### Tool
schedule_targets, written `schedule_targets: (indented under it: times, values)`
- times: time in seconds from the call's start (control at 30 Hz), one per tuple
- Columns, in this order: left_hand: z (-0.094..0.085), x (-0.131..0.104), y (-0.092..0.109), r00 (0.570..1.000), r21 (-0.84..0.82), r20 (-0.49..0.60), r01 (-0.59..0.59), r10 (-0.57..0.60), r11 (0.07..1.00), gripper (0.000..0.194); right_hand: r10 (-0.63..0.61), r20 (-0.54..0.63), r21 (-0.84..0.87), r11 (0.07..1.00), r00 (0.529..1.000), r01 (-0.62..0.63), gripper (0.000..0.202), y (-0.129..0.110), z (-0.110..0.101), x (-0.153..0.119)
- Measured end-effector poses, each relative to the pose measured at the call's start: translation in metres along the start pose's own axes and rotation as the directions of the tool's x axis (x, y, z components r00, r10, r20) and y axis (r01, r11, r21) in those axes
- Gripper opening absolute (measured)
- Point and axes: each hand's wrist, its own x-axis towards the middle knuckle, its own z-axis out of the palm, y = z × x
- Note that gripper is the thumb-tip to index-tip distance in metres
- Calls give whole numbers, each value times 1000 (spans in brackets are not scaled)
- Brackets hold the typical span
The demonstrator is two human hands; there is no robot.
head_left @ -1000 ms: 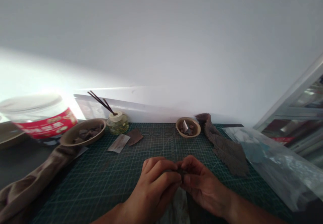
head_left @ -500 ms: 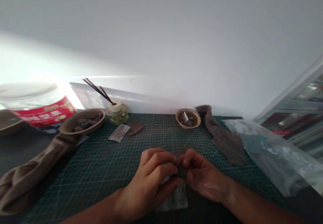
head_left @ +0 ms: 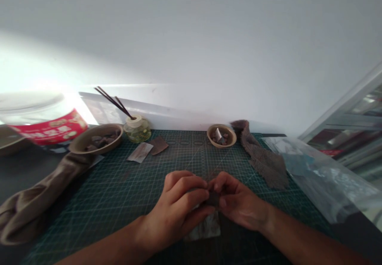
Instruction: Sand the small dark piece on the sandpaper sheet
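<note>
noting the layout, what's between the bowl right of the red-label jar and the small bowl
Head view: the glass bottle, plus a pale flat piece and a brown flat piece lying slightly nearer the person.

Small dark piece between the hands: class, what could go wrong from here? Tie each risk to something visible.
The small dark piece might slip, as only the fingers of the left hand and right hand seem to hold it. The pale sheet below them could slide on the cutting mat. The diffuser bottle, sticks protruding, might tip if knocked.
</note>
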Motion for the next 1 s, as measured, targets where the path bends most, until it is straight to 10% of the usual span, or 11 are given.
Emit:
schedule_targets:
  times: [1.0]
  values:
    - [2, -6, -2, 994, 33, -18, -110, 111, 993, 11, -45, 28, 8, 999, 999, 45, 25, 4, -1, 4]
